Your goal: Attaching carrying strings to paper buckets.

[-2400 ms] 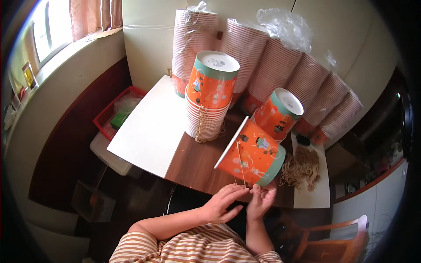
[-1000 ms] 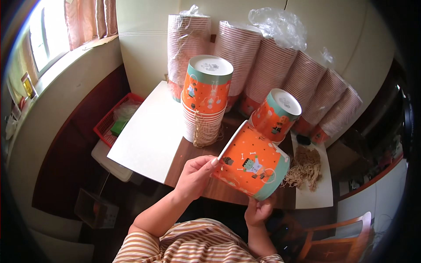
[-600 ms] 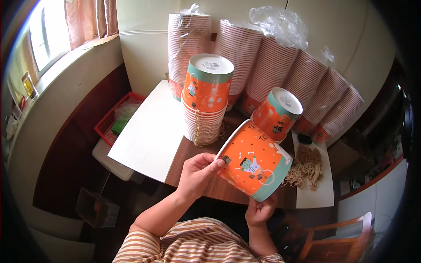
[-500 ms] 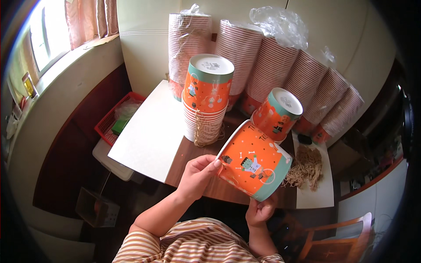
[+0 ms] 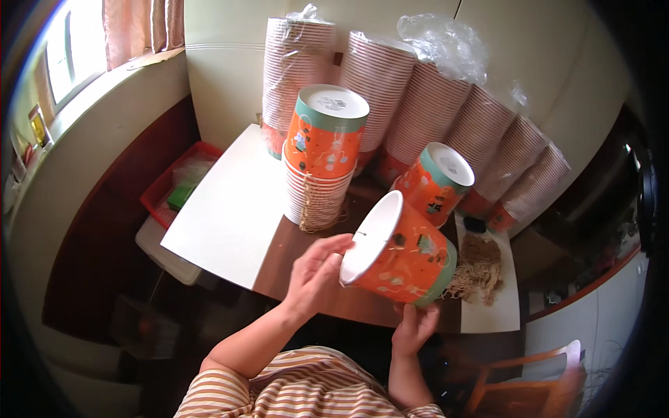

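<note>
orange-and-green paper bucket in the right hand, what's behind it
Behind the tilted bucket, an upturned orange-and-green paper bucket shows its white base and upper side; part of its lower side is covered.

A: what's on the table (image 5: 216, 209), remote guy?
B: I'm seeing plastic-wrapped cup stacks (image 5: 377, 87) along the back, an upturned orange cup stack (image 5: 324, 150) in front, another upturned orange cup (image 5: 431, 187), tan twine (image 5: 479, 268) at right

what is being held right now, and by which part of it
An orange cup: the right hand holds it at its green base end; the left hand is at the white rim, its grip unclear.
</note>
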Motion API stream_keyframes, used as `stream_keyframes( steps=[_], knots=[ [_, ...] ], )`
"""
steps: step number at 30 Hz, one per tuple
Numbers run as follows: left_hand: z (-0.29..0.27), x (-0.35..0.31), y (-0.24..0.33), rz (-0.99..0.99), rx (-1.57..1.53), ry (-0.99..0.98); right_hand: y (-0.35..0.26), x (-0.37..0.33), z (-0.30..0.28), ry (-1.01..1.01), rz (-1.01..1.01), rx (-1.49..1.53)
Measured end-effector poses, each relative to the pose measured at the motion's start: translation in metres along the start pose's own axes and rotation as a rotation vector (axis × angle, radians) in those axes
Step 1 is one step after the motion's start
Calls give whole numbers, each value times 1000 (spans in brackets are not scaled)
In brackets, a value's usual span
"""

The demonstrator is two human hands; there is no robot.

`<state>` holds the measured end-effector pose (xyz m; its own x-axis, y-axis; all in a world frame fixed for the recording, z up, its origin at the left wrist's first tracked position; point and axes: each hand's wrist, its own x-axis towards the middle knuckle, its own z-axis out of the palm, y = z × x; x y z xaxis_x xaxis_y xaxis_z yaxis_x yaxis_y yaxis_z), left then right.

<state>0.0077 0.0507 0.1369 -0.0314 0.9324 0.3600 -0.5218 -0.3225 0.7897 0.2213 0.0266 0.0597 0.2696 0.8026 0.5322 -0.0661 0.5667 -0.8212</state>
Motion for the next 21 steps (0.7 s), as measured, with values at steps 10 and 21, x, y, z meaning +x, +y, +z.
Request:
stream_keyframes(
  steps=[10,21],
  knots=[
    [-18,3,-35,95,221,204,17,15,-14,89,479,679],
    [20,20,-13,-32,-145,104,19,13,-28,-19,598,1024]
  ],
)
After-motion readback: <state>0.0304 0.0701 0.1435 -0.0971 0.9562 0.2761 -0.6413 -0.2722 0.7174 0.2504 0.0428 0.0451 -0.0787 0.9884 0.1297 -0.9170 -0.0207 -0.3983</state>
